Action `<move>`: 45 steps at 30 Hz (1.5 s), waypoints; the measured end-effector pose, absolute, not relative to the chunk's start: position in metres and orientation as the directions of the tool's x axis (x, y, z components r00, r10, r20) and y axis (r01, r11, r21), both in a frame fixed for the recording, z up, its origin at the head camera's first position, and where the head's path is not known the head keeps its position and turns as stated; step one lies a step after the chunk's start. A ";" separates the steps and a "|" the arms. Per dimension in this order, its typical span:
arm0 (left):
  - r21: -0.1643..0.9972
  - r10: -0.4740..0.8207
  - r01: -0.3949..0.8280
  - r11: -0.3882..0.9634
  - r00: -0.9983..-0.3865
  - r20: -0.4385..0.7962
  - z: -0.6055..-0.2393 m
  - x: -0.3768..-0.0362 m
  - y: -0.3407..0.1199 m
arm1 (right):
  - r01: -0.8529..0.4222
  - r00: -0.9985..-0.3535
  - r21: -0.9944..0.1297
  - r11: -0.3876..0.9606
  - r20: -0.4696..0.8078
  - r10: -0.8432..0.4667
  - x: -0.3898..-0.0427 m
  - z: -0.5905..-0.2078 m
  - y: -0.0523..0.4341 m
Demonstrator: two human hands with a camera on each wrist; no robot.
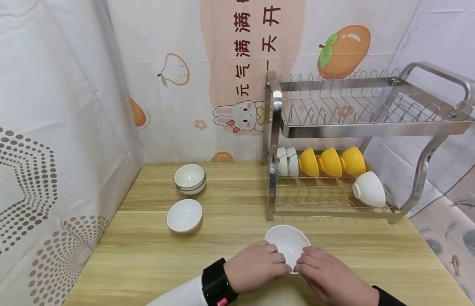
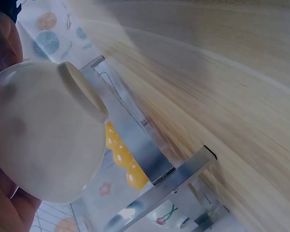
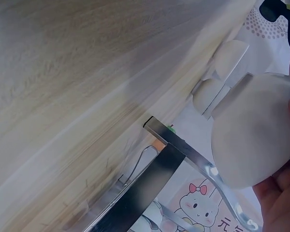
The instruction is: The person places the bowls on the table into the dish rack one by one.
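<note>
A plain white bowl (image 1: 286, 241) is held between both hands at the front of the table, its inside facing up toward the head camera. My left hand (image 1: 258, 267) grips its near left rim, with fingers curled over the edge. On the near right rim, my right hand (image 1: 329, 274) holds it the same way, and the fingertips of both hands almost meet. Both wrist views show the bowl's outer wall and foot ring, with the bowl (image 2: 48, 130) raised off the wooden table.
A two-tier metal dish rack (image 1: 337, 211) stands at right. Its lower tier holds yellow bowls (image 1: 331, 162), patterned white bowls (image 1: 292, 162) and a tilted white bowl (image 1: 370, 190). At left are a white bowl (image 1: 185, 215) and stacked dark-rimmed bowls (image 1: 189, 177). A printed curtain hangs behind.
</note>
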State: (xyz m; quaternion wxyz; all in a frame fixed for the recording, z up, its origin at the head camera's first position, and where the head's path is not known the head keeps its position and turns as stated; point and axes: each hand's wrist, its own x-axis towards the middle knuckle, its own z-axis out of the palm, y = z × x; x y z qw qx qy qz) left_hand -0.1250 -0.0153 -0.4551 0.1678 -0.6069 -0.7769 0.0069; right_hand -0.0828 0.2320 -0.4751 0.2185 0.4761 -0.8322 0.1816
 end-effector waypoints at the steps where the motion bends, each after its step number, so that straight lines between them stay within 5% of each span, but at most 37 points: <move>1: -0.211 0.945 0.942 0.262 -0.206 0.253 -0.455 -0.126 -0.014 | -0.871 -0.452 -0.092 0.483 0.538 -0.712 -0.083 -0.475 0.233; 12: -0.186 0.944 0.944 0.274 -0.226 0.242 -0.451 -0.131 -0.002 | -0.886 -0.405 -0.073 0.458 0.604 -0.687 -0.089 -0.474 0.240; 16: -0.181 0.922 0.933 0.310 -0.249 0.296 -0.449 -0.133 0.003 | -0.874 -0.432 -0.107 0.474 0.619 -0.656 -0.093 -0.471 0.246; 21: -0.157 0.860 0.912 0.378 -0.283 0.425 -0.446 -0.137 0.006 | -0.737 -0.625 -0.221 0.639 0.584 -0.518 -0.093 -0.465 0.257; 25: -0.143 0.830 0.893 0.427 -0.324 0.454 -0.446 -0.138 0.011 | -0.489 -0.846 -0.449 0.748 0.454 -0.280 -0.095 -0.455 0.268; 28: -0.119 0.832 0.886 0.448 -0.364 0.418 -0.449 -0.139 0.017 | -0.307 -0.938 -0.646 0.699 0.331 -0.106 -0.104 -0.449 0.280; 33: -0.078 0.846 0.887 0.455 -0.403 0.349 -0.454 -0.139 0.034 | -0.167 -0.970 -0.827 0.537 0.235 0.061 -0.126 -0.451 0.304; 45: -0.123 0.883 0.894 0.430 -0.388 0.265 -0.460 -0.139 0.064 | -0.052 -0.981 -0.900 0.433 0.126 0.144 -0.161 -0.468 0.351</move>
